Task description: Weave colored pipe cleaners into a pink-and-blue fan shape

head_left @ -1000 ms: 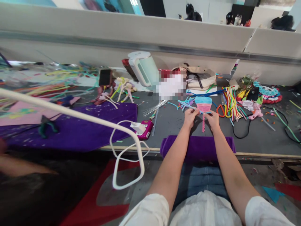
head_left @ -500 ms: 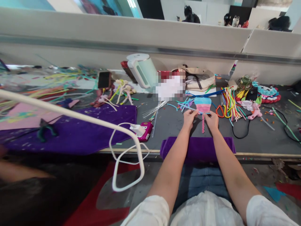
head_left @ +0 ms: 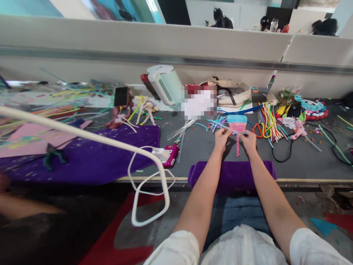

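A fan-shaped piece [head_left: 237, 119], banded from blue to pink and looking like fuzzy pipe cleaners, lies on the grey table. A pink fuzzy strip [head_left: 238, 149] runs down from its lower edge. Across that narrow end goes a thin light-blue pipe cleaner [head_left: 234, 131]. My left hand [head_left: 222, 140] pinches it on the left side. On the right, my right hand [head_left: 249, 141] has its fingers closed at the other end. Both hands are close to the piece; my fingers partly cover its lower corners.
Coloured pipe cleaners [head_left: 269, 121] and orange-handled scissors [head_left: 257, 130] lie right. A hot glue gun [head_left: 299, 130] trails a black cord. Left are a kettle [head_left: 165, 84], a magenta power strip [head_left: 171, 156] and a white curved tube [head_left: 110, 138]. A purple roll [head_left: 234, 175] lies beneath my forearms.
My hands and the banded piece stay almost in place. The whole view has shifted very slightly.
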